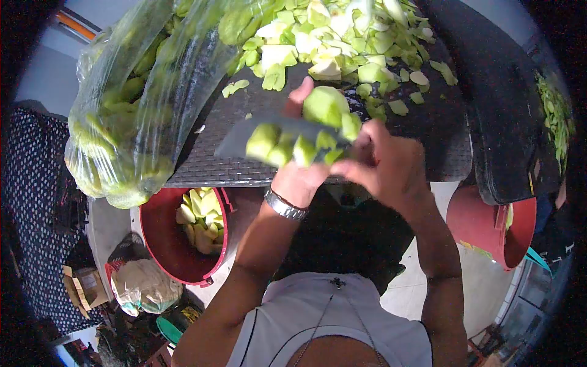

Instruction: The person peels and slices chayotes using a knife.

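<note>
My left hand [304,178], below a wrist with a metal watch, is closed round a pale green chayote [326,105] above the table edge. In my right hand [391,160] is a knife [235,142], its broad blade pointing left across my left hand. The blade is smeared by motion, and several cut green pieces [263,140] lie on or against it. Most of my left fingers are hidden behind the blade and pieces; one fingertip shows above. Beyond my hands, a heap of peelings and cut bits [330,43] covers the far part of the dark woven table [238,131].
A clear plastic bag [131,122] full of chayotes bulges over the table's left edge. Below it, a red bucket [227,244] holds peeled pieces. Another red bucket [471,214] stands at right, under a black surface [510,134] bearing green scraps. A filled sack [143,284] sits lower left.
</note>
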`<action>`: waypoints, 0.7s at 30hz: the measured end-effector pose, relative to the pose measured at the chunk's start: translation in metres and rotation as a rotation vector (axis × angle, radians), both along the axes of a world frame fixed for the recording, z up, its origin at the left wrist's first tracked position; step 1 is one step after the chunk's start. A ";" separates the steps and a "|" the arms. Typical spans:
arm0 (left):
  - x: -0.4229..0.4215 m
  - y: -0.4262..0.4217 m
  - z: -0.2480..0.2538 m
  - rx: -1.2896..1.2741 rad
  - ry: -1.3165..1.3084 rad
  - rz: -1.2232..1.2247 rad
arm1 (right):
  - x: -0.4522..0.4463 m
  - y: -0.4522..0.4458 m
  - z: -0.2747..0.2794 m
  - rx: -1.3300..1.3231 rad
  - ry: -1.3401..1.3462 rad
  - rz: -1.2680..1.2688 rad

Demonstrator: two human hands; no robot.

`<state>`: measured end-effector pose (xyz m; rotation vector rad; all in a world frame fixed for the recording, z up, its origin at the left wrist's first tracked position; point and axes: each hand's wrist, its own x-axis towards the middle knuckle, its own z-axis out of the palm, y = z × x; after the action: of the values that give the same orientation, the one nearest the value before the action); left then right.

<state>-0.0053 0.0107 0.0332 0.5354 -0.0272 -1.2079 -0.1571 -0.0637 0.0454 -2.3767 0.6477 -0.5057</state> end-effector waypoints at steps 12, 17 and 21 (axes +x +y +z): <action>0.023 0.007 0.023 -0.253 0.149 0.202 | 0.005 -0.067 0.007 0.266 0.124 -0.345; 0.041 0.019 0.001 -0.187 0.084 -0.032 | 0.004 -0.058 0.008 0.304 0.079 -0.373; 0.027 0.019 0.010 -0.219 0.160 0.040 | 0.007 -0.043 0.012 0.284 0.031 -0.304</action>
<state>0.0216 0.0298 0.0427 0.2460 -0.0130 -1.1882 -0.1501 -0.1067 0.0573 -2.0326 1.0321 -0.4700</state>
